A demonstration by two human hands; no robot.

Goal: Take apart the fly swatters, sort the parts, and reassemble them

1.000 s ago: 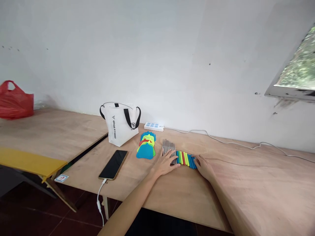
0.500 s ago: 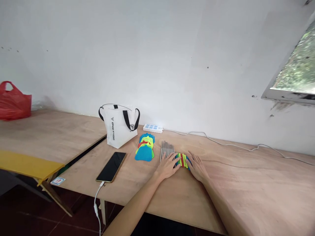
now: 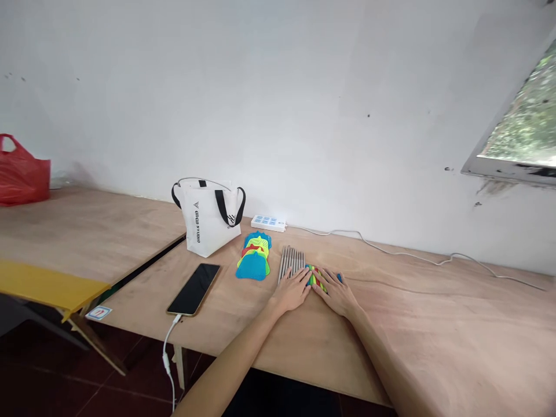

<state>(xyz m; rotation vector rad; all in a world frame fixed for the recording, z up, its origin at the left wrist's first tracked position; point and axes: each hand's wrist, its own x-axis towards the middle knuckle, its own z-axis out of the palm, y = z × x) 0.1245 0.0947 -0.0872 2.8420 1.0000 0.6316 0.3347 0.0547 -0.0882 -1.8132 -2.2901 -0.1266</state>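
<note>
Two hands, both loose, fingers extended: left hand [image 3: 291, 291] over the near ends of one row of metal rods [image 3: 292, 259], right hand [image 3: 336, 294] flat across one row of coloured sticks [image 3: 312, 279], lower centre; stick count hidden. One phone [image 3: 193, 289], lower left; one white bag [image 3: 207, 223], left of centre.

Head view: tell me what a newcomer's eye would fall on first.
The bright coloured sticks near the table's middle, partly covered by the left hand and right hand, beside a row of grey rods. Next, the overlapping blue, yellow and red mesh pieces left of those rods. Then the red plastic bag at the far left.
</note>
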